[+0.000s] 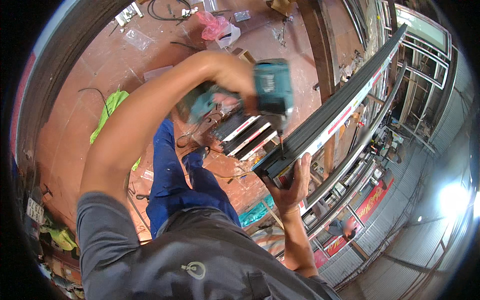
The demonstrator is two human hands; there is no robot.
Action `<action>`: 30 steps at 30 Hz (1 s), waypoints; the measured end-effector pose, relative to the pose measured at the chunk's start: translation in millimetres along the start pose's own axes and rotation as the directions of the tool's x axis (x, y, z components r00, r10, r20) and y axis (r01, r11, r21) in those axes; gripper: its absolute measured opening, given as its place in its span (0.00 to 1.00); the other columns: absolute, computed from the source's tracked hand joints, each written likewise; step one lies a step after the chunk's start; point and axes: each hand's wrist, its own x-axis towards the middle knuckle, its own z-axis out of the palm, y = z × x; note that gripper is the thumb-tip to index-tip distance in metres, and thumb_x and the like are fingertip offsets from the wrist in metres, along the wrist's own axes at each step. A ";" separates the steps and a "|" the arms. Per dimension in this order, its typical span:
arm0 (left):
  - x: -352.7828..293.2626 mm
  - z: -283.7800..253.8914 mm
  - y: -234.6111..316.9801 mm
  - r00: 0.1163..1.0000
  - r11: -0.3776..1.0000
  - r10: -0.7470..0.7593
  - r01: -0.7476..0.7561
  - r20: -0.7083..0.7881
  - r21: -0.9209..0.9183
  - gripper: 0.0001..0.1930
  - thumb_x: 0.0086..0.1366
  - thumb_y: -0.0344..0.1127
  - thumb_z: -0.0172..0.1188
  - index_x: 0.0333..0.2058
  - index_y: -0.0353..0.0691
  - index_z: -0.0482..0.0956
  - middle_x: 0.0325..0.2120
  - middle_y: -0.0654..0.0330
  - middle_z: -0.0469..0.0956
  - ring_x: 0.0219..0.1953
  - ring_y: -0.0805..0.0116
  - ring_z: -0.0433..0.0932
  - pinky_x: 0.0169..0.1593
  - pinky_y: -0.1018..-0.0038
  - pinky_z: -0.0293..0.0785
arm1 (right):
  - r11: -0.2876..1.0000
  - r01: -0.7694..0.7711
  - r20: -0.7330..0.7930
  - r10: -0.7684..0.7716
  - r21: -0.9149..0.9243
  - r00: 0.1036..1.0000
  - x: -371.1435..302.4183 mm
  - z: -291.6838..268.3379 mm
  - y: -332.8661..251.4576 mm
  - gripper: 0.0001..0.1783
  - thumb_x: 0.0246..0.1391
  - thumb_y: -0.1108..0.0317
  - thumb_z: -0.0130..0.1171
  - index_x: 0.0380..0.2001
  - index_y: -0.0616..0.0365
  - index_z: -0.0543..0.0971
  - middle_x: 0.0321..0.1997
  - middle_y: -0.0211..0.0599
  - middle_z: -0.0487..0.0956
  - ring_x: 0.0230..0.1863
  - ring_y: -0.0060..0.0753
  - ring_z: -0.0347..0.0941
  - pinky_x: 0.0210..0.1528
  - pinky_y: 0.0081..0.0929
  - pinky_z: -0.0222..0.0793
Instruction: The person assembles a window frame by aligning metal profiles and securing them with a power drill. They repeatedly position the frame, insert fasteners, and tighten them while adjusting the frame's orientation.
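My left hand [232, 77], blurred by motion, is closed around the handle of a teal and black cordless drill [273, 87]. The drill points down, and its thin bit meets the top of a long black metal profile [320, 125] close to its near end. That profile slants away to the upper right, with printed film along its side. At the near end my right hand [291, 189] grips it, thumb up along the side and the other fingers partly hidden underneath.
Shorter black profiles [245, 134] lie below the drill. A brown post [320, 45] stands beyond the long profile. Pink and white plastic bags [217, 30], a cable [167, 12] and a yellow-green cloth [112, 107] lie on the tiled floor. Racks of frames [425, 55] stand right.
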 end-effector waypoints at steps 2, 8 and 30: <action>22.8 -18.5 4.6 0.990 0.994 0.110 -0.109 0.092 -0.013 0.18 0.54 0.52 0.76 0.23 0.44 0.85 0.16 0.63 0.79 0.15 0.74 0.75 0.22 0.70 0.71 | 1.000 0.001 -0.018 -0.001 0.006 1.000 -4.5 3.1 0.5 0.57 0.36 0.55 0.85 0.68 0.65 0.68 0.71 0.68 0.68 0.72 0.71 0.65 0.74 0.57 0.63; 6.7 7.6 -12.7 0.985 0.976 -0.014 0.050 -0.171 0.210 0.31 0.46 0.54 0.81 0.44 0.40 0.82 0.39 0.57 0.83 0.41 0.61 0.81 0.49 0.61 0.76 | 0.991 -0.113 0.019 0.112 0.068 0.994 -6.5 0.8 7.4 0.48 0.37 0.55 0.82 0.61 0.67 0.74 0.69 0.64 0.72 0.71 0.66 0.69 0.72 0.52 0.65; -56.2 105.2 -107.3 0.778 0.967 -0.219 0.094 -0.589 -0.236 0.18 0.51 0.38 0.80 0.37 0.37 0.84 0.25 0.62 0.79 0.27 0.72 0.76 0.39 0.70 0.72 | 0.978 -0.101 -0.021 0.107 0.181 0.994 -12.2 -6.4 14.4 0.51 0.36 0.50 0.83 0.61 0.70 0.76 0.69 0.62 0.74 0.72 0.59 0.69 0.65 0.47 0.70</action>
